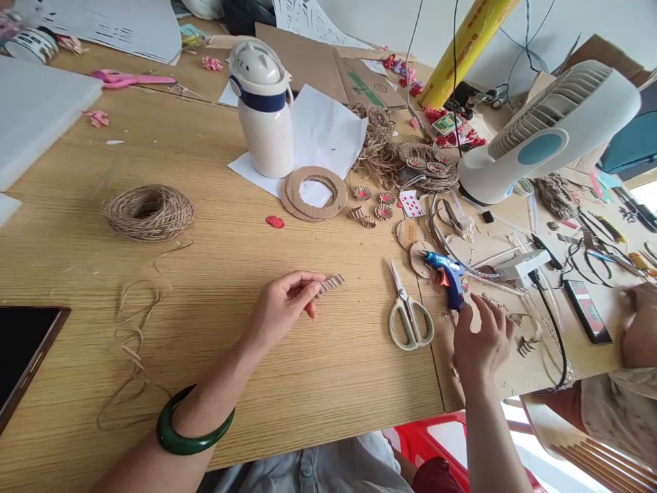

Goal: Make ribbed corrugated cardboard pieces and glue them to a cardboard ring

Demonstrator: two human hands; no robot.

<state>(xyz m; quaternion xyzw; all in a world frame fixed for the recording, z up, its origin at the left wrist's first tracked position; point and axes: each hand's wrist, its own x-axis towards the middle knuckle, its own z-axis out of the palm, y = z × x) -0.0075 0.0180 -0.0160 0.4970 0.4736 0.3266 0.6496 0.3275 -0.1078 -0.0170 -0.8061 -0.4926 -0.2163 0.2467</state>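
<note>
Left of the hot glue gun (445, 277), above the table's near edge (328, 439), left hand (280, 311) pinching a ridged cardboard strip (331, 283); right hand (482, 335) open just below the gun.

Brown ribbed corrugated cardboard strip (331, 284), centre; glossy dark green bangle (195, 421), lower L; blue-and-orange plastic glue gun (446, 277), R of centre; white thermos w/ navy band (261, 109), top centre; pink-handled scissors (133, 79), upper L; yellow roll (467, 51), upper R; white fan w/ pale blue disc (544, 130), R.
</note>
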